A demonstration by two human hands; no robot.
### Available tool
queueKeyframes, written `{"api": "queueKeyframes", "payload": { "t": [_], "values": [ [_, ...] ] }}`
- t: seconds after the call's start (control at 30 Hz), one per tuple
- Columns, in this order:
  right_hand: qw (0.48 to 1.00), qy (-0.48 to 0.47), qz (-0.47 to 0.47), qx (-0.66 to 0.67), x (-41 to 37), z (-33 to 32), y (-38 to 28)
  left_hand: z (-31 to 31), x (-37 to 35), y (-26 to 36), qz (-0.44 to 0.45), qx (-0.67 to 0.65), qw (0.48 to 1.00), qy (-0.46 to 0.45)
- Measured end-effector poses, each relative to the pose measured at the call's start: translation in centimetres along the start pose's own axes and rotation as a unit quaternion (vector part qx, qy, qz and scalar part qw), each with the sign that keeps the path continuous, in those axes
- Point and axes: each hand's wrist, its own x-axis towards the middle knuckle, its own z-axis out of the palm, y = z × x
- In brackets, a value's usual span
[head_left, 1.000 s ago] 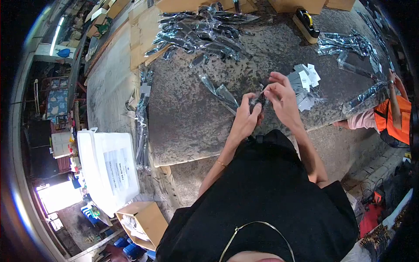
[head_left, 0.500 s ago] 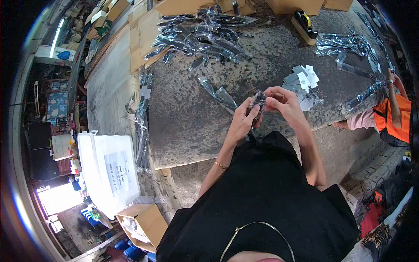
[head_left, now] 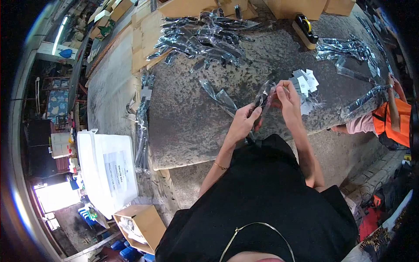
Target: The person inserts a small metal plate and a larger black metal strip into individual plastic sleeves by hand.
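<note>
My left hand [head_left: 245,121] is closed around a dark belt in a clear plastic sleeve [head_left: 262,98], gripping it between thumb and fingers above the table's front edge. Higher up on the same sleeve, my right hand [head_left: 286,100] pinches the clear plastic near its end. Just left of my hands, another sleeved strip [head_left: 220,97] lies slantwise on the table. Grey and white tags [head_left: 305,83] with thin strings are spread beyond my right hand.
Sleeved dark belts form a large pile [head_left: 200,39] at the back and a smaller one [head_left: 345,48] at right. A tape dispenser [head_left: 304,32] stands near cardboard boxes [head_left: 297,8]. A white lidded bin [head_left: 109,170] is left. At far right works a person in orange [head_left: 395,118].
My right hand has moved slightly right and up, drawing out the clear plastic. More of the sleeved belt shows between my hands. My left hand has hardly moved.
</note>
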Motion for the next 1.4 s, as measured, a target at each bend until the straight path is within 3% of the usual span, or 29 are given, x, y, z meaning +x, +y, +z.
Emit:
{"api": "queueKeyframes", "payload": {
  "t": [0.03, 0.07, 0.13, 0.33, 0.4, 0.6, 0.7, 0.73, 0.8, 0.93, 1.0, 1.1, 1.23, 1.33, 1.4],
  "values": [
    [0.989, -0.005, 0.073, 0.127, 0.0, 0.2, -0.4, 0.0, -0.1, -0.2, 0.001, 0.0, 1.0, 0.001],
    [0.989, -0.005, 0.073, 0.126, 0.1, 0.0, -0.4, -0.1, -0.1, -0.6, 0.004, -0.011, 1.0, 0.006],
    [0.994, -0.101, 0.015, 0.03, 0.6, -0.7, -0.4, 0.0, 0.0, -1.4, 0.004, -0.021, 1.0, 0.007],
    [0.999, -0.037, 0.007, -0.023, 3.0, -1.1, -2.2, 0.4, -0.2, -0.3, 0.038, 0.004, 0.999, 0.005],
    [0.998, -0.021, -0.035, -0.049, 4.0, -1.4, -3.2, 0.2, -0.2, 0.0, 0.069, 0.071, 0.995, -0.018],
    [0.986, -0.155, -0.053, -0.036, 3.6, -0.2, -4.9, -0.1, -0.6, 0.7, 0.089, 0.042, 0.995, 0.012],
    [0.965, -0.226, 0.085, -0.104, 3.4, -0.6, -4.6, -0.2, -1.0, 0.8, 0.098, 0.019, 0.994, 0.042],
    [0.963, -0.233, 0.084, -0.109, 3.4, -0.5, -4.4, -0.4, -1.2, 0.8, 0.103, 0.016, 0.993, 0.048],
    [0.983, -0.158, 0.085, -0.025, 2.8, 0.0, -4.5, -0.6, -1.9, 0.9, 0.122, 0.045, 0.991, 0.027],
    [0.969, -0.233, 0.082, 0.007, 3.3, -0.1, -4.3, -1.0, -2.5, 0.5, 0.142, 0.035, 0.989, 0.01],
    [0.971, -0.233, 0.039, -0.036, 3.3, 0.8, -5.2, -1.0, -3.0, 0.6, 0.109, 0.02, 0.994, 0.004],
    [0.957, -0.222, -0.146, -0.118, 4.1, 1.7, -5.6, -1.3, -3.1, 1.3, 0.126, -0.01, 0.992, -0.001],
    [0.937, -0.22, -0.261, -0.071, 3.4, 4.0, -6.3, -2.1, -3.6, 3.7, 0.162, -0.002, 0.987, 0.002],
    [0.973, -0.228, 0.007, 0.043, 1.9, 5.3, -7.1, -2.8, -4.0, 4.5, 0.163, 0.019, 0.987, 0.005],
    [0.961, -0.272, 0.0, 0.049, 2.7, 5.8, -6.0, -3.4, -3.7, 4.2, 0.171, 0.007, 0.985, -0.002]
  ]
}}
